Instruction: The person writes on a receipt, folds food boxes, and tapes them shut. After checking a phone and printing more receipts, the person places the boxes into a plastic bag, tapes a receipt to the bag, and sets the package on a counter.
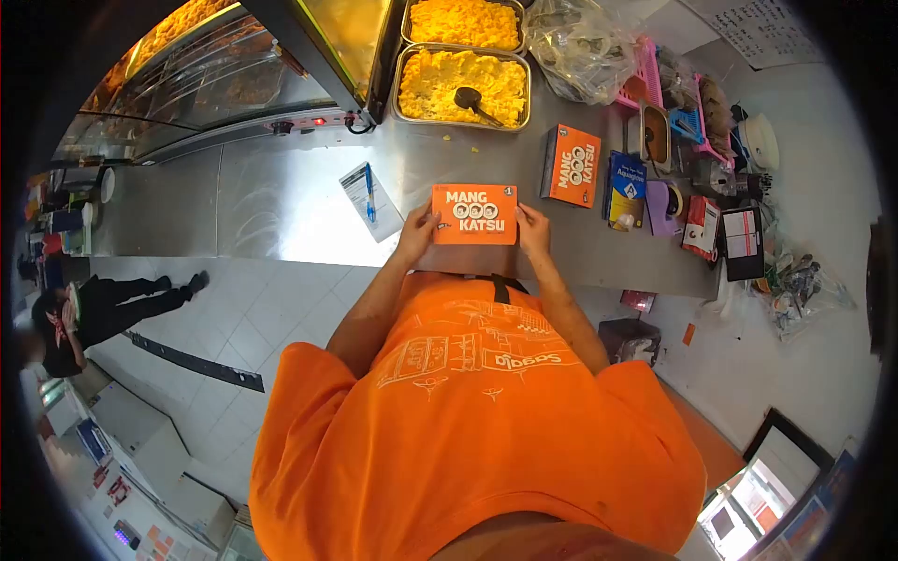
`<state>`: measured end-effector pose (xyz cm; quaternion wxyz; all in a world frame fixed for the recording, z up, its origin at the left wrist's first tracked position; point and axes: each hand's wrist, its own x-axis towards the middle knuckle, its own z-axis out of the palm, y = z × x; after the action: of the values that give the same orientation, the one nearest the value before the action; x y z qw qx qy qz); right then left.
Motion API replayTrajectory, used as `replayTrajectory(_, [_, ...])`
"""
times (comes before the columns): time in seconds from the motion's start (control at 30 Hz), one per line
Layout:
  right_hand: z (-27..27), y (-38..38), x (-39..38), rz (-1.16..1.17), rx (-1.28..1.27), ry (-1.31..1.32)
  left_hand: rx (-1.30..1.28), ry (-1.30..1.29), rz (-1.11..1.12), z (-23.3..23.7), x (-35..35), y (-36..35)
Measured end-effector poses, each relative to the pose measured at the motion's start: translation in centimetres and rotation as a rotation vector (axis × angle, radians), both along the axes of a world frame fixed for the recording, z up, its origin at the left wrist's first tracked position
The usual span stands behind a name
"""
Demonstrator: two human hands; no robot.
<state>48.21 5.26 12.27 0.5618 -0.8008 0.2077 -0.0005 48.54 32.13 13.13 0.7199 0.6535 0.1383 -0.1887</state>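
Note:
An orange box (474,214) with "MANG KATSU" printed in white lies face up near the front edge of the steel counter (271,206). My left hand (417,236) grips its left side, the thumb over the edge. At the right side of the box, my right hand (533,232) holds the edge with its fingers. Left of the box are a paper slip (357,194) and a blue pen (370,192) on it. Another orange box (572,165) with the same print stands to the right, further back.
Two metal trays (412,117) of yellow food are at the back, a black scoop (477,105) in the nearer one. A glass display case (234,75) stands back left. Boxes, a tape dispenser (662,208) and pink baskets crowd the right. Another person (84,318) is at far left.

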Motion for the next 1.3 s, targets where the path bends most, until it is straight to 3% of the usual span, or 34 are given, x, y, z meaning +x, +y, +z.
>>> replayTrajectory(0.07, [0.6,-0.7,0.9,0.068,-0.083,0.087,-0.292,0.175,-0.011,1.5,1.3,0.8])
replayTrajectory(0.17, [6.2,-0.8,1.8,0.232,-0.237,0.096,0.577,-0.182,-0.267,2.7,4.2,2.3])
replayTrajectory(0.2, [8.4,-0.8,1.9,0.399,-0.414,0.002,0.786,-0.393,-0.338,5.1,4.5,1.8])
replayTrajectory(0.3, [12.8,-0.1,1.1,0.845,-0.841,-0.257,1.018,-0.818,-0.917,9.3,5.1,0.6])
replayTrajectory(0.4, [12.6,-0.1,1.7,1.059,-0.862,-0.434,0.774,-0.755,-0.929,8.4,6.6,0.0])
replayTrajectory(0.47, [12.1,-0.7,1.9,0.891,-0.596,-0.422,0.492,-0.737,-0.915,9.3,8.2,0.8])
replayTrajectory(0.57, [12.0,-1.0,1.4,0.641,-0.352,-0.419,0.399,-0.451,-0.796,10.4,8.5,2.5])
replayTrajectory(0.6, [12.0,-0.9,1.5,0.557,-0.298,-0.430,0.472,-0.685,-0.705,11.2,7.7,3.1])
replayTrajectory(0.7, [10.8,-0.7,0.4,0.566,-0.313,-0.481,0.518,-0.856,-0.789,9.9,5.8,3.4])
replayTrajectory(0.73, [10.5,-0.7,0.3,0.563,-0.320,-0.488,0.850,-0.722,-0.837,9.6,4.9,3.1])
replayTrajectory(0.83, [10.3,-0.3,-0.4,0.550,-0.334,-0.493,0.960,-0.480,-0.029,4.1,6.4,3.2])
replayTrajectory(0.87, [10.3,-0.2,-0.4,0.536,-0.339,-0.493,0.999,-0.468,-0.031,5.8,6.4,2.8])
replayTrajectory(0.93, [10.3,-0.2,-0.9,0.522,-0.338,-0.472,1.084,-0.644,-0.338,9.2,5.1,1.8])
replayTrajectory(0.97, [10.3,-0.2,-0.8,0.519,-0.330,-0.466,1.124,-0.729,-0.489,10.1,4.8,1.7])
replayTrajectory(1.0, [10.2,0.0,-0.5,0.509,-0.321,-0.465,1.142,-0.716,-0.482,8.9,4.7,1.8])
replayTrajectory(1.1, [10.2,-0.4,-0.4,0.485,-0.409,-0.457,0.739,-0.907,-0.582,9.5,3.8,2.8])
replayTrajectory(1.13, [9.9,-0.8,-0.6,0.462,-0.293,-0.405,0.778,-0.835,-0.674,9.5,3.6,2.5])
replayTrajectory(1.2, [8.8,-1.6,-0.3,0.420,-0.052,-0.298,0.594,-0.707,-0.574,7.4,4.1,2.4])
replayTrajectory(1.23, [8.3,-1.9,-0.2,0.327,0.184,-0.148,0.506,-0.644,-0.522,6.3,4.3,2.5])
replayTrajectory(1.27, [7.9,-2.2,0.0,0.230,0.415,0.005,0.614,-0.858,-0.401,7.9,4.6,2.1])
replayTrajectory(1.3, [7.4,-2.4,0.2,0.130,0.639,0.160,0.540,-0.630,-0.356,7.6,4.6,2.2])
